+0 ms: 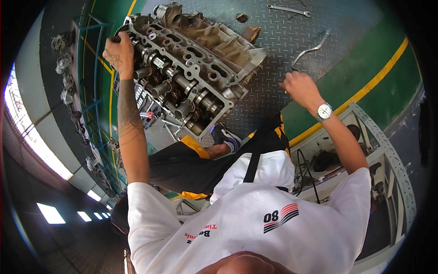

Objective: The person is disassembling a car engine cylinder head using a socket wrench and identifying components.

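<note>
A greasy metal cylinder head (196,75) with camshafts lies on the tread-plate surface in front of me. At its far left end, my left hand (119,52) has its fingers closed at the edge of a dark toothed wheel (122,30); the fingertips are partly hidden. My right hand (301,89) is held off to the right of the engine part, fingers curled in. From just beyond its knuckles a bent, shiny metal bar (311,50) runs away to the upper right. Whether the curled fingers grip that bar is hidden.
A combination wrench (289,10) lies at the far edge of the tread plate (269,41). Left of the engine part are more tools (171,129). A pale metal frame (388,141) stands by my right arm. Further engine parts (68,86) line the left side.
</note>
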A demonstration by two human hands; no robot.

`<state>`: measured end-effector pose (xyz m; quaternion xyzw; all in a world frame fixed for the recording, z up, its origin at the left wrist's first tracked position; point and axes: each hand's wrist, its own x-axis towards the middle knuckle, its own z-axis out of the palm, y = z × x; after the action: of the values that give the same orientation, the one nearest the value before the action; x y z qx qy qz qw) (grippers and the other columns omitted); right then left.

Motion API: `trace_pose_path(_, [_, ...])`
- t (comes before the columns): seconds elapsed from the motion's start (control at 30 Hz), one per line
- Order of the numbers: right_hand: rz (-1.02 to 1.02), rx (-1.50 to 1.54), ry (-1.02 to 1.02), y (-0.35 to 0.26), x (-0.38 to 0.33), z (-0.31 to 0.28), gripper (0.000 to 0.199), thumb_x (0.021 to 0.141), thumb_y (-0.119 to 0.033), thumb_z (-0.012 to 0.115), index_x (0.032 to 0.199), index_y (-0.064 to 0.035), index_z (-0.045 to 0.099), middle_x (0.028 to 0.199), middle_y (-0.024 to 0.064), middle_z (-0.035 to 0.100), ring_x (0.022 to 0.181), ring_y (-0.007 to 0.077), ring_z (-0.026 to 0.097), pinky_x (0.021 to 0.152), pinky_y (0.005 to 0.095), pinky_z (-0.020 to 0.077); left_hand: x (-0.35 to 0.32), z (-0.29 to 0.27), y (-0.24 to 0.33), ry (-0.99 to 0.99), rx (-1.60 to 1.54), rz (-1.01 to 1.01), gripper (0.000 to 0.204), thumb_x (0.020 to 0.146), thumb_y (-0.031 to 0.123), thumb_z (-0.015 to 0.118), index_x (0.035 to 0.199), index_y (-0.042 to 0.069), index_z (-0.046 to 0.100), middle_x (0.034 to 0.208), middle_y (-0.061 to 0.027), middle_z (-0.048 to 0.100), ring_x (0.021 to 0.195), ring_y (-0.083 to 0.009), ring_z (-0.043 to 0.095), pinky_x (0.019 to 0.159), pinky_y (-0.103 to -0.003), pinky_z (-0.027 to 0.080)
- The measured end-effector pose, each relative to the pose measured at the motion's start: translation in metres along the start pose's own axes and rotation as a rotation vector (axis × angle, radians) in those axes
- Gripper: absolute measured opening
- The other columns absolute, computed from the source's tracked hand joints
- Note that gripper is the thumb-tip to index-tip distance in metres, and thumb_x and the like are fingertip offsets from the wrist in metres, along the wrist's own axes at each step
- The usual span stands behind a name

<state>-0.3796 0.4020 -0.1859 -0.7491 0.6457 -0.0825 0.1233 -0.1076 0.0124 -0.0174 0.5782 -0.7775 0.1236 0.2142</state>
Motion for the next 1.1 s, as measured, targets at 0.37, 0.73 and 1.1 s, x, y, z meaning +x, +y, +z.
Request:
trace_pose_path(0.37, [0.351, 0.471, -0.138, 0.024, 0.035, 0.067, 0.019, 0.076, -0.015, 0.061, 0.09, -0.0022, 0.063, 0.078, 0.0175, 0.066, 0.073, 0.0376, 0.064, 0.064, 0.0463, 0.052, 0.004, 0.006, -0.009, 0.064, -0.017, -0.071, 0.052, 0.081, 0.048, 0.068, 0.077, -0.004, 0.069, 0.069, -0.0184, 0.068, 0.068, -0.0316, 0.068, 0.071, -0.038, 0.052])
trace_pose_path(0.73, [0.549, 0.252, -0.124, 0.104, 0.328, 0.173, 0.047, 0.089, -0.051, 0.055, 0.093, -0.0069, 0.069, 0.087, 0.0157, 0.067, 0.078, 0.034, 0.063, 0.068, 0.0449, 0.0493, 0.006, 0.009, -0.012, -0.043, -0.03, -0.039, 0.043, 0.085, 0.038, 0.065, 0.081, -0.004, 0.069, 0.065, -0.0117, 0.067, 0.059, -0.0191, 0.064, 0.064, -0.029, 0.049])
trace_pose_path(1.1, [-0.068, 0.785, 0.24, 0.021, 0.327, 0.055, 0.038, 0.087, -0.03, 0.063, 0.115, -0.0044, 0.062, 0.095, 0.0186, 0.068, 0.088, 0.0385, 0.064, 0.076, 0.0419, 0.0521, 0.007, 0.012, -0.016, -0.011, -0.13, -0.109, 0.041, 0.085, 0.038, 0.065, 0.076, -0.002, 0.066, 0.059, -0.0057, 0.062, 0.056, -0.0117, 0.055, 0.061, -0.026, 0.045])
